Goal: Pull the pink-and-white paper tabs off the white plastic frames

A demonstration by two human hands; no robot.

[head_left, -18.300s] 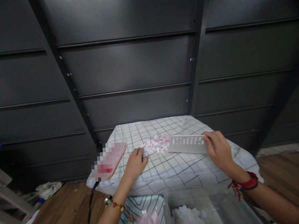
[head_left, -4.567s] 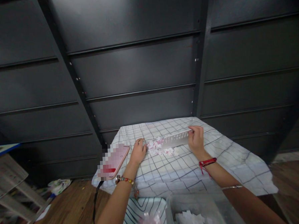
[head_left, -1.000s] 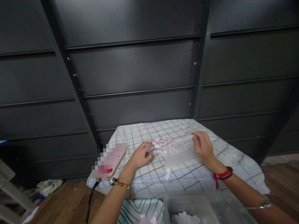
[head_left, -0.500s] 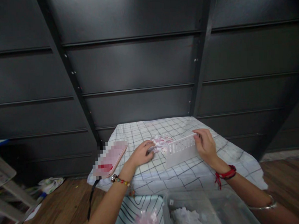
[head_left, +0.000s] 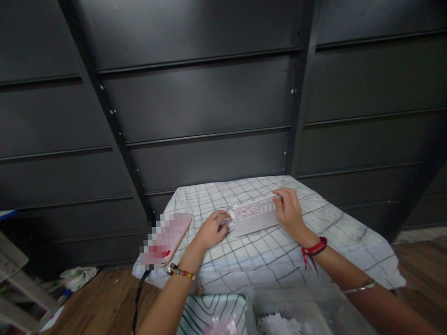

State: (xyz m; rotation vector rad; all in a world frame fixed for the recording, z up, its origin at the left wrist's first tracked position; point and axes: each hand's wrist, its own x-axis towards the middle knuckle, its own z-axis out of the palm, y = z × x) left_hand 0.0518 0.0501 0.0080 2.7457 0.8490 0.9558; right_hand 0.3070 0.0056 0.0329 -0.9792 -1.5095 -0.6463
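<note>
head view: right fingers [head_left: 278, 193] pinch the white slotted strip [head_left: 257, 224], its length running left to paper scraps [head_left: 231, 221] against half-curled left fingers [head_left: 221, 215], hold unclear.

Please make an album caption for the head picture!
Right hand holds a white slotted panel; left hand by paper scraps on checked cloth.

A white plastic strip [head_left: 258, 219], rectangular and pierced by a row of slots along its upper part, is held on its long edge over the checked cloth [head_left: 318, 227]. Paper scraps [head_left: 231, 220], white and pink, lie at its left end, partly hidden behind it.
</note>
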